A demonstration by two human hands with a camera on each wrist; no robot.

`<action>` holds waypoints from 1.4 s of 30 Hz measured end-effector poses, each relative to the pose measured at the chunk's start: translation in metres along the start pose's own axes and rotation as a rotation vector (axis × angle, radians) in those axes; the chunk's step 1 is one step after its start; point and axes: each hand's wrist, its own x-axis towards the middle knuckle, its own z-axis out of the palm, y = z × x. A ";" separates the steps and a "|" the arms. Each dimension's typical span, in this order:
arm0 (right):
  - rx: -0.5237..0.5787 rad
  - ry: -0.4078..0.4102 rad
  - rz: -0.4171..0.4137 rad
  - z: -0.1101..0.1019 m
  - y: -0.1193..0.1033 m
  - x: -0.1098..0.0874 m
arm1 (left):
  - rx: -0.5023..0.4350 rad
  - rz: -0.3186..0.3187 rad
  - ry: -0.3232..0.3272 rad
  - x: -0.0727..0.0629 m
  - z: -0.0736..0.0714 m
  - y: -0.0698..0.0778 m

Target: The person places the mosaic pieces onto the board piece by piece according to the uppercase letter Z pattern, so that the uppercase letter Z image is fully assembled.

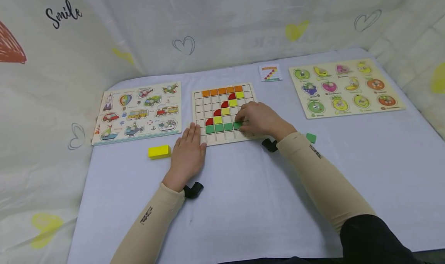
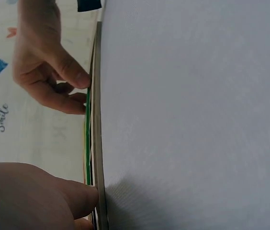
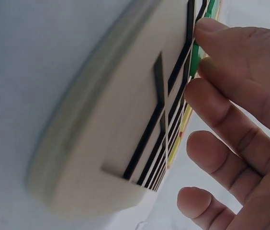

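A wooden grid board (image 1: 226,139) lies on the table, holding orange, red, yellow and green tiles. Along its lower row run green tiles (image 1: 219,127). My right hand (image 1: 260,119) is over the board's right part, thumb and forefinger pinching a green tile (image 3: 195,60) at the end of that row. The other fingers curl loosely in the right wrist view. My left hand (image 1: 187,156) lies with its fingers extended at the board's lower left corner, touching its edge. Left of that hand sits a yellow block (image 1: 159,152).
A loose green tile (image 1: 311,137) lies beside the right forearm. A small pattern card (image 1: 270,72) is behind the board. The vehicle puzzle (image 1: 137,113) stands left and the fruit puzzle (image 1: 347,88) right. Fabric (image 1: 215,28) rises behind the table.
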 end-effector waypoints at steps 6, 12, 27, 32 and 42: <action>-0.020 0.001 0.020 -0.004 0.010 -0.012 | 0.010 0.006 0.004 0.001 0.001 0.000; -0.015 0.023 0.031 -0.008 0.033 -0.037 | 0.016 0.004 0.001 0.001 0.000 -0.001; -0.022 0.012 0.150 -0.017 0.083 -0.105 | 0.027 -0.007 -0.020 -0.002 -0.003 -0.004; -0.040 -0.017 0.193 -0.025 0.098 -0.129 | 0.024 0.000 -0.020 -0.001 -0.003 -0.002; -0.029 -0.010 0.192 -0.033 0.112 -0.152 | 0.011 0.009 -0.016 -0.002 -0.004 0.001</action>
